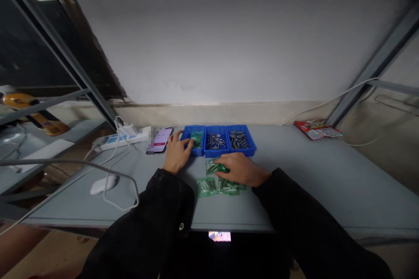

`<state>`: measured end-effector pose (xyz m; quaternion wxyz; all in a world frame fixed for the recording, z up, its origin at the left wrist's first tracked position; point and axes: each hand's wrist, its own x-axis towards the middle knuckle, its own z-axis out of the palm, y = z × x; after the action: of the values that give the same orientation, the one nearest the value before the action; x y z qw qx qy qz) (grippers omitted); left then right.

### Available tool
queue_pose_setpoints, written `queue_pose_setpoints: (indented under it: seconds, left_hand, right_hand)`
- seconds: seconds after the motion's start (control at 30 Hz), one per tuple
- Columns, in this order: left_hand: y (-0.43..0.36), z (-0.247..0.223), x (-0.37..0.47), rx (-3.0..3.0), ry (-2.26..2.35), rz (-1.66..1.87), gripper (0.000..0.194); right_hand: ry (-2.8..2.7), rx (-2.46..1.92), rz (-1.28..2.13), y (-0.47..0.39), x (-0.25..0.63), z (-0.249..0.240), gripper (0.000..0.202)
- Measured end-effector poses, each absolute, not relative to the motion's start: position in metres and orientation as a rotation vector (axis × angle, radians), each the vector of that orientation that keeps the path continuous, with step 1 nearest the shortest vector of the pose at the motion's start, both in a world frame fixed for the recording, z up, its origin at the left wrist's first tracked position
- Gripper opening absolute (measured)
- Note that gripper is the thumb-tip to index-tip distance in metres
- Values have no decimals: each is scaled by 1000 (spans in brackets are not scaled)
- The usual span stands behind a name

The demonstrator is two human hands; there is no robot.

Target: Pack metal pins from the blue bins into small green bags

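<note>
My left hand point(178, 152) lies at the left blue bin point(194, 153), its fingers apart over the bin's left side, with no object visible in them. Green plastic bags point(197, 136) lie in that bin. Beside it, the middle bin holds shiny metal pins point(216, 140), and dark grey cylindrical pieces point(238, 140) fill the right one. In front of the bins, my right hand point(240, 168) has its fingers closed on a small green bag point(212, 166). Several filled green bags point(207, 186) lie flat just below, metal parts showing through; my right hand partly covers that group.
Left of the bins are a phone point(160, 140), a power strip point(122, 138) with white cables, and a white mouse point(104, 184). A red packet point(317, 130) sits at the back right. A yellow drill point(36, 111) rests on the neighbouring table. Metal posts frame both sides.
</note>
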<state>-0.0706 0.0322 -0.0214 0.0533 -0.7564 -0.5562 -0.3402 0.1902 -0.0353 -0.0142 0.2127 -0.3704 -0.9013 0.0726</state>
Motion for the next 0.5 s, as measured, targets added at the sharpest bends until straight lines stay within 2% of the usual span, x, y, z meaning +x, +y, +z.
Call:
queue_pose_setpoints:
  seconds: [0.5]
  left_hand:
    - [29,-16,-71,-2173,-1901,-876,44]
  right_hand:
    - [-2504,-1044,227,-36,190,-13,33]
